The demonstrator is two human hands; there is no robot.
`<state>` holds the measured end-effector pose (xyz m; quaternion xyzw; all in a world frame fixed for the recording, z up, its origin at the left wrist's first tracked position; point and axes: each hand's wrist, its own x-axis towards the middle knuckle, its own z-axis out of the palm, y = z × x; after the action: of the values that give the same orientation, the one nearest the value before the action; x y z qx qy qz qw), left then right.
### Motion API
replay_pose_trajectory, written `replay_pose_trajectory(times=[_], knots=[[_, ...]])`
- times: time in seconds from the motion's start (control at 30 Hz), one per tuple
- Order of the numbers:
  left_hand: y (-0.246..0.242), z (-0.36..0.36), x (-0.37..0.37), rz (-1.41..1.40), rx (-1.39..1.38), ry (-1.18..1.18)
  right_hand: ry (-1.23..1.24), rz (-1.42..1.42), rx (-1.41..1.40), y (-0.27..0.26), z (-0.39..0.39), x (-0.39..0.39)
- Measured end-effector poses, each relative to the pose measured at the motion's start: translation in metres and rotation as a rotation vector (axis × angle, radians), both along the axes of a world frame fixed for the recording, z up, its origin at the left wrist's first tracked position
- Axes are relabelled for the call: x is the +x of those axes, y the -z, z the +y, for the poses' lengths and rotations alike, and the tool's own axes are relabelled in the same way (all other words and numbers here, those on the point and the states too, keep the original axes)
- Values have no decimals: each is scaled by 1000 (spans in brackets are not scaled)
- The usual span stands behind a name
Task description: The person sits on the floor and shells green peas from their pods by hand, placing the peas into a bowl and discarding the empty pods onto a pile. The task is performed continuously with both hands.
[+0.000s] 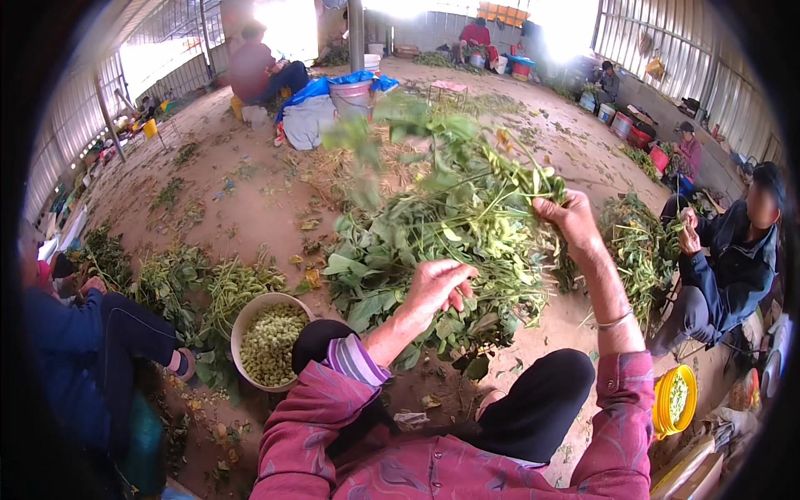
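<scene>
My right hand (pixel 572 219) is raised and closed around the stems of a bunch of green bean plants (pixel 494 162). Pods hang near my grip, and the leafy ends, blurred, stretch up and left. Below it lies a large heap of leafy bean plants (pixel 381 250), soybean by their look. My left hand (pixel 440 287) hovers over the front of that heap with curled fingers; whether a pod is between them is hidden. By my left knee, a pale round tub (pixel 242 325) holds many small green beans or pods (pixel 272 347).
A yellow bucket (pixel 664 400) of green beans stands at my right. One person (pixel 728 269) sits to the right holding a plant; another (pixel 69 350) sits at left. Behind the heap stand a steel post (pixel 357 37) and a large bucket (pixel 350 100) with blue sheeting.
</scene>
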<state>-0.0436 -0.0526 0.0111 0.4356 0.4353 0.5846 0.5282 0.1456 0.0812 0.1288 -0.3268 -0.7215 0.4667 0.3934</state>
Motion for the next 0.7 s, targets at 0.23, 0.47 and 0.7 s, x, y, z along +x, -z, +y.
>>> replay_pose_trajectory(times=[0.23, 0.47, 0.7], knots=[[8, 15, 14, -269, -17, -28, 18, 30, -108, 21, -5, 15], [4, 28, 33, -243, 48, -89, -9, 95, -201, 41, -10, 7], [32, 33, 31, -218, 32, -114, -129, -175, 89, 96, 10, 0]])
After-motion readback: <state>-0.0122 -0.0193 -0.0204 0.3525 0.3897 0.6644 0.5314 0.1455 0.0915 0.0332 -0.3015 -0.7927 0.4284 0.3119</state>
